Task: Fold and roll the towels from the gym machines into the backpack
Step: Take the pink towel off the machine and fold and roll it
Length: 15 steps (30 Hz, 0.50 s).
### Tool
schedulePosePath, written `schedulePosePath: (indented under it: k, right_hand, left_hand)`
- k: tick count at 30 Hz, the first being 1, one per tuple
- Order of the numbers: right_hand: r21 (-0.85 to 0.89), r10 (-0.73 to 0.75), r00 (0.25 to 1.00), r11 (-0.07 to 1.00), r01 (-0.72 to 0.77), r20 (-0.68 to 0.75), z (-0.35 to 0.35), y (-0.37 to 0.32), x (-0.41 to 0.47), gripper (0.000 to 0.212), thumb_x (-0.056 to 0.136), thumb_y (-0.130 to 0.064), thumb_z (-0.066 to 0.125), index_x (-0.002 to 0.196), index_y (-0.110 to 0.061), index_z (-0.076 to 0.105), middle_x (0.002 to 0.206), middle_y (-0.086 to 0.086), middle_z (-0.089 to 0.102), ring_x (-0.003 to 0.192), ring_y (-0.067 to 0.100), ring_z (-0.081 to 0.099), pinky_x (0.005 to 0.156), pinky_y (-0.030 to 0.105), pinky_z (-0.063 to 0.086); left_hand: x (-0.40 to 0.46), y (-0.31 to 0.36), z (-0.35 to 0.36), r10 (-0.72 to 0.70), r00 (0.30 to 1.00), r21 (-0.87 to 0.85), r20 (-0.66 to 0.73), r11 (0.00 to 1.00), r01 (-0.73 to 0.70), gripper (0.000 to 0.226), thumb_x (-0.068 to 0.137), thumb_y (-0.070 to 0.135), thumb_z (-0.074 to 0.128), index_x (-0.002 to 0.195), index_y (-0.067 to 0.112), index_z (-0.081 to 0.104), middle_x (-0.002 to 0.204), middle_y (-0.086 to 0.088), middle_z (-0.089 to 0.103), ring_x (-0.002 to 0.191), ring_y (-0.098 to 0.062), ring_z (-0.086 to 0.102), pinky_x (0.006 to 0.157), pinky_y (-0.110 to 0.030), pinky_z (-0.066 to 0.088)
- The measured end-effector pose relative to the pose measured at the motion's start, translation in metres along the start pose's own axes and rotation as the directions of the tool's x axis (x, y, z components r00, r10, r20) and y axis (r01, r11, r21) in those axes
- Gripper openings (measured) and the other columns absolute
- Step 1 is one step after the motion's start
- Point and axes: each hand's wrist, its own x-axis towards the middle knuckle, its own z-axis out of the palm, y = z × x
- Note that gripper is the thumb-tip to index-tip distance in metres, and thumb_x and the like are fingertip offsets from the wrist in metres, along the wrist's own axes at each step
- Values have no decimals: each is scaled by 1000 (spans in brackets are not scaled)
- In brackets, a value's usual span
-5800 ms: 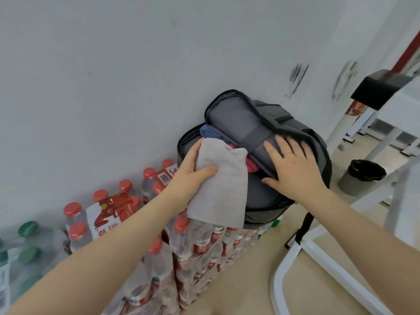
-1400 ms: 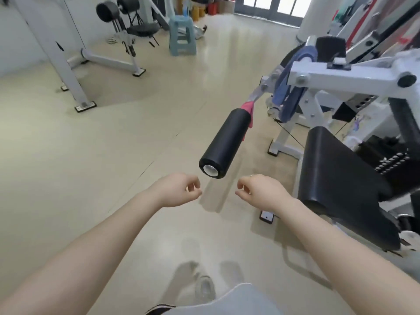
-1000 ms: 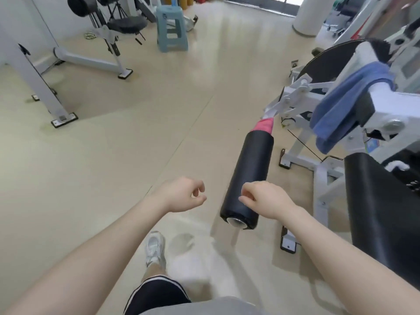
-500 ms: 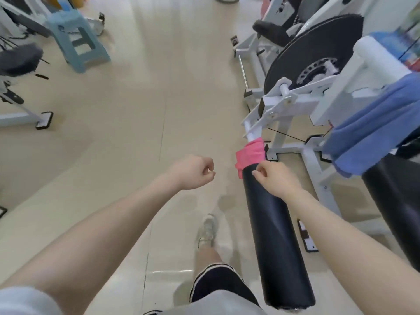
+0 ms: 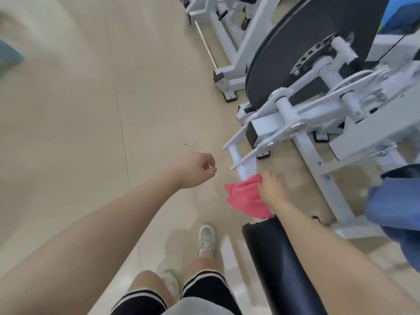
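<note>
Just above the black roller (image 5: pixel 281 264), the pink towel (image 5: pixel 246 200) hangs at the right hand (image 5: pixel 271 186), whose fingers pinch its upper edge, while the left hand (image 5: pixel 195 169) hovers apart, loosely curled, holding nothing.

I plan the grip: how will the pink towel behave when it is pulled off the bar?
The pink towel probably stays floppy: it already sags in soft folds where the right hand grips it. It looks thin, so likely light. It should not roll or slip.
</note>
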Motion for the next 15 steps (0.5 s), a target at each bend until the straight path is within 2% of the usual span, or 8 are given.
schedulePosePath:
  k: [2, 5, 7, 10, 13, 15]
  right_hand:
    - [30, 42, 999, 999, -42, 15, 13, 5, 7, 42, 91, -5, 38, 132, -9, 38, 133, 14, 46, 121, 31, 45, 99, 41, 39]
    - [84, 81, 996, 993, -83, 27, 26, 10, 7, 36, 97, -19, 34, 132, -16, 41, 128, 12, 52, 115, 29, 50, 91, 34, 40]
    - [63, 87, 996, 994, -88, 14, 34, 12, 7, 35, 97, -25, 31, 129, -20, 45, 125, 10, 56, 112, 28, 53, 91, 35, 42]
    - [77, 191, 982, 979, -191, 5, 43, 12, 9, 31, 96, -19, 27, 121, -13, 44, 120, 11, 57, 109, 29, 54, 93, 39, 43]
    - [2, 281, 959, 960, -281, -37, 42, 7, 7, 29, 97, -16, 29, 120, -11, 45, 115, 13, 58, 104, 29, 56, 78, 33, 41]
    - [-32, 284, 952, 957, -289, -114, 35, -3, -3, 33, 96, -16, 31, 127, -17, 44, 115, 11, 60, 103, 29, 58, 78, 35, 45]
  left_hand:
    - [16, -7, -2, 18, 998, -14, 53, 1000, -17, 25, 92, 28, 47, 111, 16, 58, 108, -1, 63, 91, -19, 54, 81, -26, 42]
    - [32, -16, -5, 55, 990, 18, 132, 998, -58, 25, 93, 27, 46, 112, 16, 58, 108, 1, 63, 86, -15, 50, 77, -24, 39]
    - [41, -22, -7, 76, 984, 22, 158, 996, -81, 25, 93, 26, 46, 111, 16, 59, 107, 2, 63, 86, -14, 49, 78, -24, 40]
    - [52, -30, -6, 122, 971, 30, 204, 991, -130, 24, 93, 25, 45, 111, 16, 60, 102, 3, 62, 87, -14, 50, 78, -23, 40]
    - [57, -42, -1, 173, 956, 47, 239, 981, -189, 23, 93, 23, 46, 108, 16, 60, 95, 6, 59, 84, -14, 51, 78, -24, 41]
    - [53, -47, -1, 205, 941, 38, 270, 974, -223, 22, 93, 22, 45, 107, 15, 61, 93, 6, 59, 82, -15, 52, 75, -23, 40]
